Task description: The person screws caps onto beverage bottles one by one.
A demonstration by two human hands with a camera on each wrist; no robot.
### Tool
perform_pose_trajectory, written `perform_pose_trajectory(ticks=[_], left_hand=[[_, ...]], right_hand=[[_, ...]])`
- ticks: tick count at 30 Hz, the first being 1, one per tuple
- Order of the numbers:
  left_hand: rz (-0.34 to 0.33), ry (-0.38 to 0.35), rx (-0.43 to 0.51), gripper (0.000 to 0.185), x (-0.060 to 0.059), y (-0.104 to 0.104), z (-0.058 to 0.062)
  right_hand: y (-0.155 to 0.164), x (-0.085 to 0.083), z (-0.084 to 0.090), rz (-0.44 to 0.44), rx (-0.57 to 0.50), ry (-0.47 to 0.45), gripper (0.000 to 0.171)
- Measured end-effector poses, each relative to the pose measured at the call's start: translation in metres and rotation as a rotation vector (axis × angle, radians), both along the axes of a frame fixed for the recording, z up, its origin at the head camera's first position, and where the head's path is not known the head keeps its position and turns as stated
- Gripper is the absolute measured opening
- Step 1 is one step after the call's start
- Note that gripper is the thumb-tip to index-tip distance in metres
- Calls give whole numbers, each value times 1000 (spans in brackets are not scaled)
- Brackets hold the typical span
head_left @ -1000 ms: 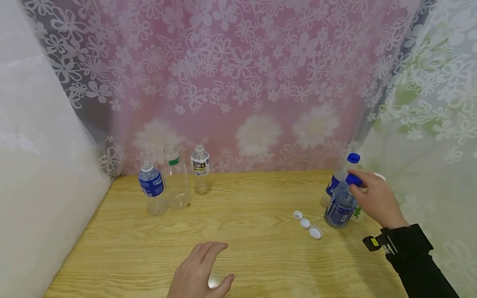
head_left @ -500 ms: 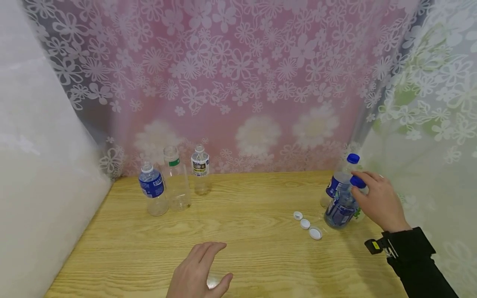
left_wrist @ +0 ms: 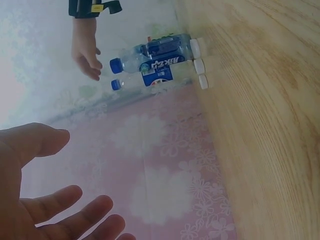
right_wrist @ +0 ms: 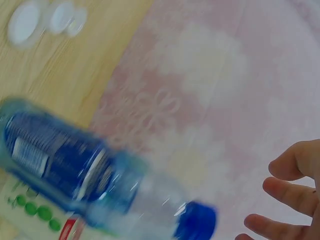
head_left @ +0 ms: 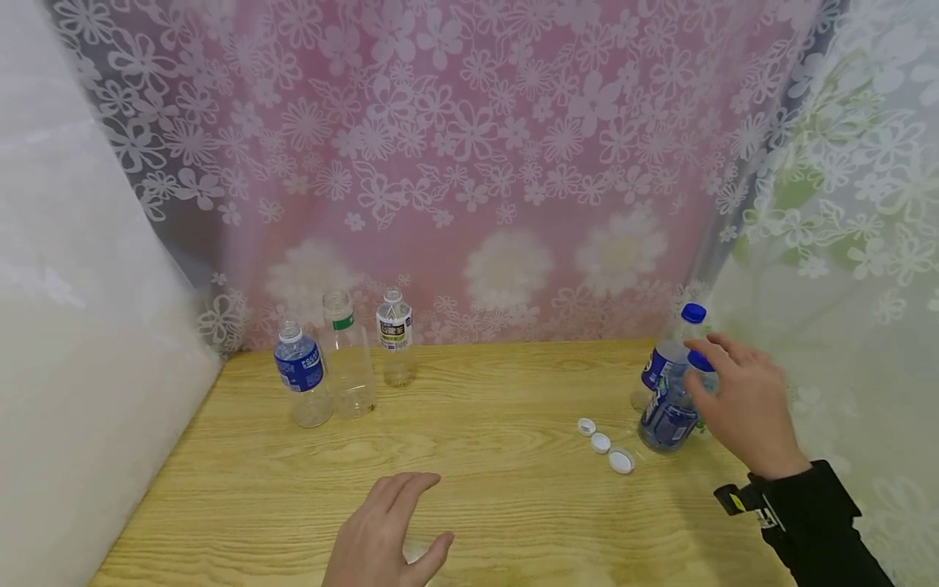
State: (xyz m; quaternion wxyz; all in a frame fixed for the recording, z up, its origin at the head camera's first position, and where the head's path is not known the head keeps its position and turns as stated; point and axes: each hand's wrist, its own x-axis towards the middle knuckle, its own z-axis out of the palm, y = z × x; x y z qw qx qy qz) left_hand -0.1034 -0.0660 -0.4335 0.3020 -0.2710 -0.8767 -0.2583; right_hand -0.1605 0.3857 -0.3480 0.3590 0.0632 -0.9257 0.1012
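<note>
Near the far right corner of the bench, from my head view, my right hand hangs spread beside the blue-capped bottle, fingertips near its cap, gripping nothing; a second bottle stands partly hidden behind it. My left hand rests flat, cut off by the frame's bottom edge. At my left wrist, my loose fingers fill the corner, three white caps far off. At my right wrist, the bottle is blurred, just beside my open fingers.
</note>
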Motion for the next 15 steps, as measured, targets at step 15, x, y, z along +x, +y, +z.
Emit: perform_pose_trajectory(ticks=[15], left_hand=[[88, -149, -42, 57, -3, 0, 7]], right_hand=[[-68, 37, 12, 197, -8, -85, 37]])
